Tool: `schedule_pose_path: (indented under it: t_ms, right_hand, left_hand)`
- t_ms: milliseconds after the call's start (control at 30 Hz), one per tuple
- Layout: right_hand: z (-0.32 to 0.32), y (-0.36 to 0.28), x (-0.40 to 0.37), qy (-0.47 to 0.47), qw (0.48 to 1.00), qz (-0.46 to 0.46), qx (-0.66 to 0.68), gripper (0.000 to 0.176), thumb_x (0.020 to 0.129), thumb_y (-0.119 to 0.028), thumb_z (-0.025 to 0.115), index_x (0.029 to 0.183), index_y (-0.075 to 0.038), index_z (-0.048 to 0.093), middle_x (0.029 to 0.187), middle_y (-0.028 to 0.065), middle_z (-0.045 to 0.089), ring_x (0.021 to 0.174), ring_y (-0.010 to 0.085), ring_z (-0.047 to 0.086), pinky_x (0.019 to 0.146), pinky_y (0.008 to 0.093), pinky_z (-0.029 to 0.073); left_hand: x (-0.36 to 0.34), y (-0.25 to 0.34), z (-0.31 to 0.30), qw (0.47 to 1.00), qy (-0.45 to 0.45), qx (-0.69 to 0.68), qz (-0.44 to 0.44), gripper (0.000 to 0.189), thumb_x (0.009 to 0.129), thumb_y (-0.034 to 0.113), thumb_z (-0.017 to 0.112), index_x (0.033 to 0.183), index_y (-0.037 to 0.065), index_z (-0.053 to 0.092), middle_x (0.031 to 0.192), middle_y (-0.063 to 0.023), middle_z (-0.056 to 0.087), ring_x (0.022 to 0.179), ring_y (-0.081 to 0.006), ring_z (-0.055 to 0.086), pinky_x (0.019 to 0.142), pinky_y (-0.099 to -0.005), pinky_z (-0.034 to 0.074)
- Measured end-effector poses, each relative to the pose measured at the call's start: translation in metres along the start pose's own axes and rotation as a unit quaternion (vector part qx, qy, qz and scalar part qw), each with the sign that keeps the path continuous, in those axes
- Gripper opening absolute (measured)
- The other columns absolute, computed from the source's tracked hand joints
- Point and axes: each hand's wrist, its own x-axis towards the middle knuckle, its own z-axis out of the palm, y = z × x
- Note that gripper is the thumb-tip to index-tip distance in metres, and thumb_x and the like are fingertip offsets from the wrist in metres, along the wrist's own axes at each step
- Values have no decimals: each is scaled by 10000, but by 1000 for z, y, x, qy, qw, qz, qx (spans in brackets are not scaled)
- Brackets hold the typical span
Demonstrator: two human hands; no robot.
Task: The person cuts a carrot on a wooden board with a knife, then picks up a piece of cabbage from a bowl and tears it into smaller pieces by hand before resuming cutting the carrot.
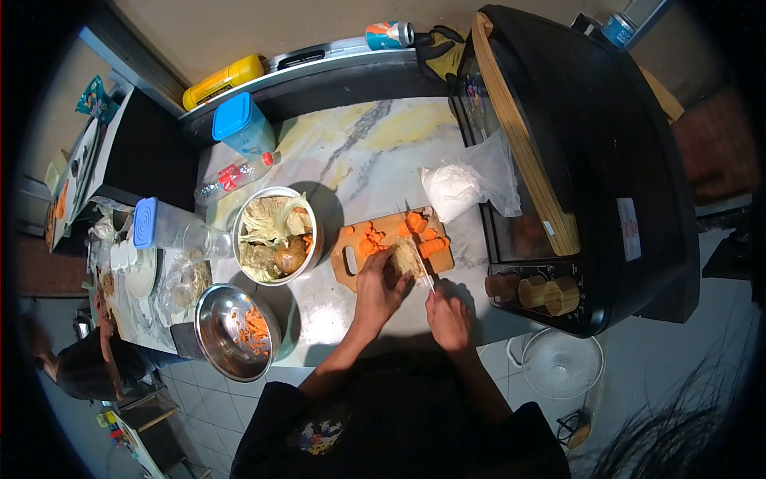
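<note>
My right hand (449,319) is closed round the handle of a knife (424,270), whose blade points away from me over a wooden cutting board (345,275). On the board, the curled fingers of my left hand (378,289) press against a pale, stringy vegetable (406,257) beside the blade; its exact kind I cannot make out. Orange carrot pieces (433,246) lie to the right of the pale vegetable, and more carrot chunks (372,239) sit on its left. The blade partly hides the vegetable.
Left of the board stands a white tub (238,231) of cabbage and other vegetables. A steel bowl (207,339) with carrot strips is near the counter's front edge. A bag of white powder (452,190) leans by the black oven (630,160). A person (88,363) stands at far left.
</note>
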Motion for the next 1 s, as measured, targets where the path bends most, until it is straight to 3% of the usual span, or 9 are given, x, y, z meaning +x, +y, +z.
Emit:
schedule_pose_path:
  t_ms: [300,367,600,800,867,1000]
  right_hand:
    - [4,2,-3,-25,998,10,52,294,935,-261,510,961,11,619,720,287,599,703,471,593,665,546,469]
    - [0,1,-3,-14,999,26,39,264,953,-279,476,987,-45,596,733,257,607,730,461,610,672,537,478]
    - [-4,7,4,-30,999,19,-12,302,953,-290,474,1041,-32,603,753,247,617,752,442,623,687,527,479]
    - [-9,9,6,-24,1000,-20,2,312,950,-286,475,1003,-19,628,713,255,606,702,443,608,691,524,476]
    - [-13,7,6,-62,998,-9,18,319,954,-284,470,1006,-9,625,730,256,608,708,454,598,701,530,472]
    - [-5,11,8,-48,998,-2,45,325,959,-286,464,985,-1,617,778,270,607,739,458,589,709,532,463]
  left_hand:
    - [-1,3,-1,1000,1,-17,-16,470,711,-23,713,1147,-74,545,995,-230,596,860,-349,650,766,-374,530]
    - [-1,5,-2,1000,10,-15,-8,458,716,-19,708,1143,-72,548,983,-224,601,858,-342,648,768,-372,529]
    - [0,6,-3,1000,14,8,-10,452,724,-4,707,1144,-70,553,985,-227,608,875,-337,652,765,-371,529]
    - [-1,0,2,1000,19,-15,-13,459,728,-12,702,1156,-78,547,1005,-236,606,876,-346,655,766,-368,529]
    - [-1,4,1,1000,26,-17,-4,470,728,-14,701,1164,-82,540,1017,-241,600,881,-359,651,773,-374,526]
    - [-1,6,-1,999,27,-18,-11,477,731,-9,701,1171,-86,533,1018,-241,596,887,-365,642,784,-381,521]
